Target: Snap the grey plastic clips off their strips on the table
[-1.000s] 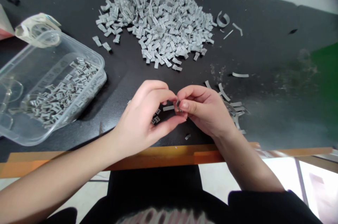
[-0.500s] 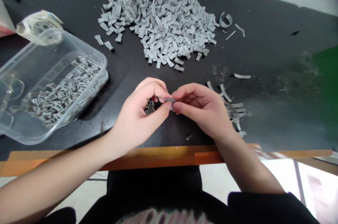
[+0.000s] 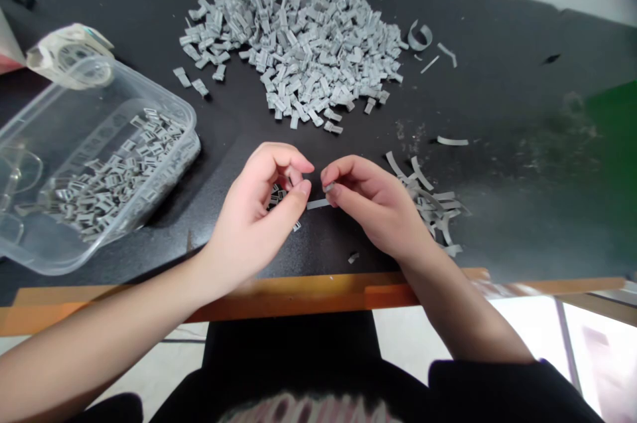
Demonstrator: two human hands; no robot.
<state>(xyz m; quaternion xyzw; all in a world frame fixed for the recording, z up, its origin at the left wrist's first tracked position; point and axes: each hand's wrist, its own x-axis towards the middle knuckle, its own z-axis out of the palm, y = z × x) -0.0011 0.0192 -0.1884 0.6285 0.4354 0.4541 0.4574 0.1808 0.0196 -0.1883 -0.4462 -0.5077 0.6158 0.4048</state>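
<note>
My left hand (image 3: 259,217) is curled above the black table (image 3: 497,164) near its front edge, with several small grey plastic pieces (image 3: 277,195) cupped in its fingers. My right hand (image 3: 381,204) pinches a small grey piece (image 3: 328,188) between thumb and forefinger, just right of the left fingertips. A thin grey strip (image 3: 317,204) lies on the table under the gap between the two hands. The fingertips of the two hands are slightly apart.
A large heap of grey plastic pieces (image 3: 303,38) lies at the back middle. A clear plastic tub (image 3: 94,157) with several grey pieces stands at the left, a tape roll (image 3: 70,54) behind it. Curled grey strips (image 3: 432,200) lie right of my right hand.
The hands were touching at the fingertips half a second ago; now they have drawn slightly apart, and the thin strip shows between them on the table.
</note>
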